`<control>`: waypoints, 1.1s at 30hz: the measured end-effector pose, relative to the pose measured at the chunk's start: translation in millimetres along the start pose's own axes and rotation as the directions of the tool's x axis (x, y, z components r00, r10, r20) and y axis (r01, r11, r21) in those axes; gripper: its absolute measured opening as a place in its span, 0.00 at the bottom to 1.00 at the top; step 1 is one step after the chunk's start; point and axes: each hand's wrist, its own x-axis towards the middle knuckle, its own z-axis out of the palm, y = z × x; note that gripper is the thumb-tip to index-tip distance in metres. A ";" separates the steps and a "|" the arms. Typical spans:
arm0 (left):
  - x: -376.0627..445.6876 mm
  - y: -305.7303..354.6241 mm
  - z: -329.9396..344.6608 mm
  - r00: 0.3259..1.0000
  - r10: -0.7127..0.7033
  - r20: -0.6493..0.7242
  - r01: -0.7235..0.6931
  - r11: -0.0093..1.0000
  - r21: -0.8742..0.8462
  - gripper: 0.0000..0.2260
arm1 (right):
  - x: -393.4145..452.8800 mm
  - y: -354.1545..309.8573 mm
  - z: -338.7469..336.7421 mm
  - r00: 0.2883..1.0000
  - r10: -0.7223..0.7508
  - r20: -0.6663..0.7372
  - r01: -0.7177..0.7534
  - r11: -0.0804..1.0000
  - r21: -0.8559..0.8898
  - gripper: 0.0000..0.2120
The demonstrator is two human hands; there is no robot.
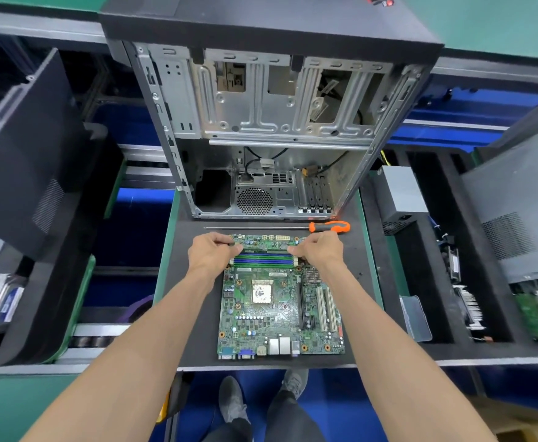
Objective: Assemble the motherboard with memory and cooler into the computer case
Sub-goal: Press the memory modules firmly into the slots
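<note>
A green motherboard (280,311) lies flat on the black mat (197,314), its bare CPU socket (262,291) in the middle and blue and black memory slots (264,260) at its far end. Across the farthest slot sits a green memory stick (262,250). My left hand (211,252) pinches the stick's left end and my right hand (320,252) pinches its right end. Behind the board lies the open, empty computer case (270,122), its metal tray facing me.
An orange-handled screwdriver (328,226) lies between the case and the board. A grey power supply (401,193) and trays of parts (471,301) stand on the right. Black case panels (22,154) lean at the left. My feet show below the table edge.
</note>
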 end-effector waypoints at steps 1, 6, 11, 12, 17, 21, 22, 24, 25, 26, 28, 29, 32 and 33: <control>-1.6 1.3 0.2 1.000 -0.004 -0.006 0.004 1.000 0.011 0.08 | -1.6 0.6 0.2 1.000 -0.010 -0.011 0.010 1.000 -0.010 0.13; -13.6 0.2 -1.9 0.997 -0.012 -0.070 0.014 0.999 0.039 0.08 | -17.6 7.4 5.2 0.992 -0.073 -0.098 0.066 0.995 -0.076 0.14; -32.8 -2.7 4.8 0.987 0.046 -0.154 -0.032 0.996 0.088 0.11 | -37.6 13.9 13.9 0.980 -0.167 -0.107 0.145 0.971 -0.189 0.21; -33.9 -2.8 4.1 0.986 0.046 -0.158 -0.032 0.995 0.091 0.11 | -39.8 12.5 13.4 0.981 -0.161 -0.109 0.139 0.973 -0.187 0.21; -32.7 -4.0 -0.7 0.991 0.059 -0.121 -0.049 0.995 0.089 0.08 | -52.3 4.0 10.5 0.989 -0.123 -0.083 0.111 0.984 -0.136 0.18; -35.5 -3.3 1.6 0.991 0.070 -0.116 -0.048 0.983 0.179 0.08 | -49.4 12.2 12.6 0.992 -0.109 -0.069 0.103 0.991 -0.081 0.14; -34.9 -3.9 1.3 0.991 0.072 -0.116 -0.047 0.978 0.202 0.06 | -47.4 14.2 13.0 0.990 -0.123 -0.065 0.117 0.990 -0.081 0.16; -34.3 -6.2 0.1 0.990 0.084 -0.114 -0.055 0.970 0.238 0.04 | -44.7 16.8 15.4 0.990 -0.133 -0.044 0.129 0.988 -0.083 0.19; -34.0 -8.1 -0.2 0.989 0.089 -0.114 -0.059 0.968 0.243 0.05 | -43.8 17.3 16.5 0.990 -0.138 -0.034 0.135 0.988 -0.080 0.20; -33.9 -10.1 -0.4 0.990 0.090 -0.112 -0.061 0.970 0.237 0.04 | -43.0 17.6 17.9 0.990 -0.139 -0.029 0.136 0.988 -0.078 0.21; -33.8 -11.3 0.0 0.989 0.094 -0.118 -0.067 0.974 0.217 0.03 | -41.4 18.0 19.6 0.990 -0.135 -0.032 0.132 0.988 -0.082 0.21; -32.9 -11.0 0.8 0.988 0.098 -0.123 -0.071 0.975 0.208 0.04 | -40.6 18.7 20.0 0.990 -0.134 -0.035 0.130 0.988 -0.082 0.21; -29.7 -8.9 1.8 0.987 0.109 -0.115 -0.086 0.978 0.192 0.08 | -38.1 20.2 19.8 0.989 -0.139 -0.039 0.136 0.987 -0.081 0.21; -29.0 -8.3 1.4 0.988 0.108 -0.110 -0.085 0.977 0.196 0.08 | -37.5 20.4 19.8 0.989 -0.143 -0.041 0.139 0.987 -0.085 0.21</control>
